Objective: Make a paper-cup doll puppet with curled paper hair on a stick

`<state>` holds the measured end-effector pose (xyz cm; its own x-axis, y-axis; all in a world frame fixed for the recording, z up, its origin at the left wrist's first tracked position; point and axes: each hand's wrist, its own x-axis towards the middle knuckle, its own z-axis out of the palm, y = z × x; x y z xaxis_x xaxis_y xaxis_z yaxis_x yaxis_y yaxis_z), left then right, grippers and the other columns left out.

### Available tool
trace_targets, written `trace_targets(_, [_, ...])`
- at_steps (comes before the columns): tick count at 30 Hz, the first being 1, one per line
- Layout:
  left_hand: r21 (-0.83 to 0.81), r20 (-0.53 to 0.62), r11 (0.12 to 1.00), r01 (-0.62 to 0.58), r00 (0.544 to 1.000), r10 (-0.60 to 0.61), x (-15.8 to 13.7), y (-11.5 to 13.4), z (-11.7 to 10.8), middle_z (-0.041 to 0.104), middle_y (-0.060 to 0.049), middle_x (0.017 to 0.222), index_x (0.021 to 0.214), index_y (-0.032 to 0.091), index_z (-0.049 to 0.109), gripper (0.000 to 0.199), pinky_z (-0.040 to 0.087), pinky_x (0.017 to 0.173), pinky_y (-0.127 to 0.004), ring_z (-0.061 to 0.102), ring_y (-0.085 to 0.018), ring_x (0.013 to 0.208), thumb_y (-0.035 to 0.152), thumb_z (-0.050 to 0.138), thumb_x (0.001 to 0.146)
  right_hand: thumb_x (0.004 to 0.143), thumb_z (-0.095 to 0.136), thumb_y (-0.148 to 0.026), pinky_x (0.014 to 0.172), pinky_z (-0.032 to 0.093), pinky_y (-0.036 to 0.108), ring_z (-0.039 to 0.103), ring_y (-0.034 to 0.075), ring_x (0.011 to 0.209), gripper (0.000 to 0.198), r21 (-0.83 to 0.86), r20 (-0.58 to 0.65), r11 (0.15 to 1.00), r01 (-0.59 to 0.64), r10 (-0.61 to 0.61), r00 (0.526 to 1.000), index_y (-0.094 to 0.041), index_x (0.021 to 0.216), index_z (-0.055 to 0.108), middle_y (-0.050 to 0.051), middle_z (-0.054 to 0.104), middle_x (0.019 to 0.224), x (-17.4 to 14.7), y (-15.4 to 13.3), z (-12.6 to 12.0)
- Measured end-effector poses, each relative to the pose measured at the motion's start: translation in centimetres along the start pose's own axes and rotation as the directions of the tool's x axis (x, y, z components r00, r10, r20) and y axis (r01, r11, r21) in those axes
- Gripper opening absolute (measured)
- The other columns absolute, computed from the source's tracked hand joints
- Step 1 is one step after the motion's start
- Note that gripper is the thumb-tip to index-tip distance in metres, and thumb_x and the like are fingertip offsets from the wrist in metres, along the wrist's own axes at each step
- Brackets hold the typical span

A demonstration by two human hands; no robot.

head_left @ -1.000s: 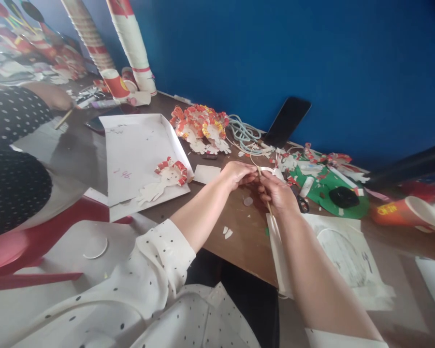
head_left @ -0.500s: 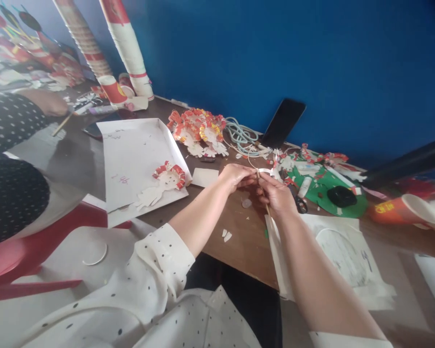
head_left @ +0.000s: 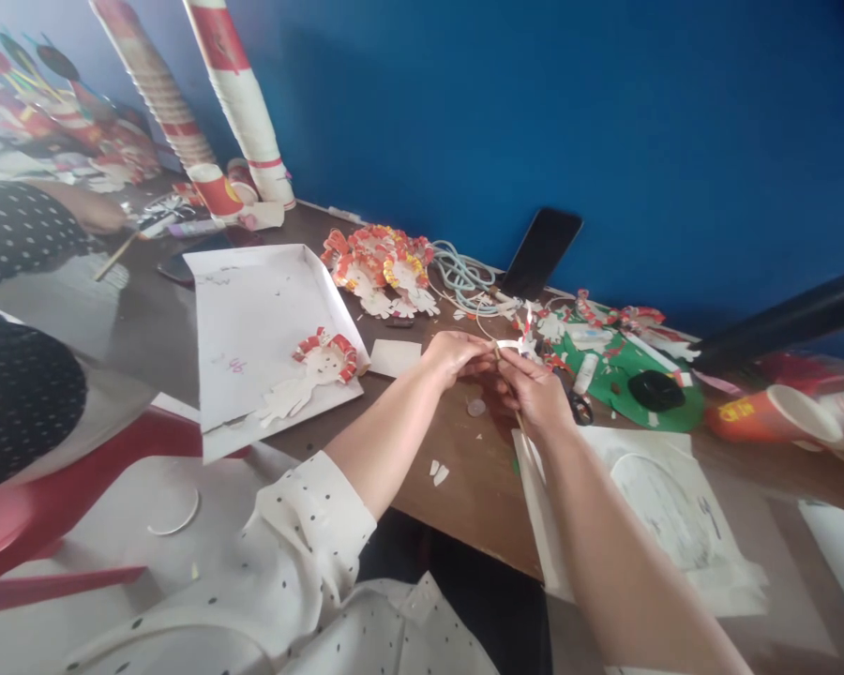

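Observation:
My left hand (head_left: 456,356) and my right hand (head_left: 535,386) meet over the brown table, fingertips pinched together. Between them runs a thin tan strip (head_left: 523,433), its lower end trailing below my right palm; its exact kind is unclear. A small white paper piece (head_left: 512,344) shows just behind the fingertips, and I cannot tell whether they touch it. Black-handled scissors (head_left: 580,408) lie beside my right wrist. To the left, a paper cut-out figure with a red-and-white curled mane (head_left: 309,375) rests in a shallow white box lid (head_left: 249,300).
More curled-paper figures (head_left: 384,262) are heaped near the wall beside a coiled pale cable (head_left: 460,277). A phone (head_left: 543,248) leans on the wall. Paper scraps cover a green sheet (head_left: 682,410); orange paper cups (head_left: 766,415) lie at right. Another person's dotted sleeve (head_left: 24,230) is at left.
The view has shifted slightly, so most things sit a little lower. My hands stay pinched together at the tan strip, with only slight finger movement.

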<state>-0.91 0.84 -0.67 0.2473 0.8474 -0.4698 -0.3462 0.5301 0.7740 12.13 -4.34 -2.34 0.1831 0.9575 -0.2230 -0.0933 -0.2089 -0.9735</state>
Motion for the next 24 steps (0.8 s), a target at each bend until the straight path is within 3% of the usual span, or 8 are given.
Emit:
trace_targets(7, [-0.011, 0.07, 0.999, 0.045, 0.997, -0.045, 0.0, 0.2, -0.3, 0.067, -0.005, 0.063, 0.067, 0.009, 0.066, 0.014, 0.056, 0.062, -0.019, 0.063, -0.008, 0.056, 0.007, 0.07, 0.08, 0.063, 0.077, -0.043, 0.039, 0.022, 0.019, 0.037, 0.006, 0.043, 0.067, -0.061, 0.0, 0.998, 0.034, -0.034, 0.999, -0.013, 0.122, 0.068, -0.003, 0.053, 0.053, -0.1, 0.0, -0.2])
trace_targets(11, [0.014, 0.112, 0.998, 0.053, 0.992, -0.054, 0.1, 0.1, -0.5, 0.068, -0.007, 0.068, 0.072, 0.007, 0.069, 0.013, 0.055, 0.063, -0.019, 0.063, -0.008, 0.058, 0.006, 0.065, 0.084, 0.07, 0.071, -0.043, 0.038, 0.023, 0.021, 0.035, 0.006, 0.04, 0.059, -0.189, 0.043, 0.979, 0.078, -0.071, 0.997, -0.015, 0.122, 0.069, -0.003, 0.054, 0.054, -0.1, -0.1, -0.6])
trace_targets(17, [0.063, 0.07, 0.997, 0.049, 0.996, -0.053, 0.3, -0.1, -0.3, 0.067, -0.006, 0.064, 0.067, 0.007, 0.069, 0.015, 0.054, 0.062, -0.018, 0.062, -0.007, 0.056, 0.005, 0.067, 0.082, 0.08, 0.061, -0.039, 0.044, 0.033, 0.024, 0.042, 0.009, 0.044, 0.048, -0.454, 0.105, 0.864, 0.219, -0.192, 0.976, -0.016, 0.121, 0.071, -0.001, 0.058, 0.055, -0.1, -0.3, -0.9])
trace_targets(24, [0.085, -0.029, 0.996, -0.005, 1.0, 0.008, 0.1, -0.1, 0.3, 0.064, -0.004, 0.059, 0.061, 0.008, 0.067, 0.017, 0.051, 0.059, -0.018, 0.057, -0.006, 0.051, 0.005, 0.07, 0.077, 0.083, 0.058, -0.039, 0.048, 0.037, 0.024, 0.047, 0.011, 0.048, 0.045, -0.523, 0.12, 0.814, 0.253, -0.223, 0.967, -0.016, 0.118, 0.072, -0.001, 0.058, 0.056, 0.1, -0.4, -0.9])
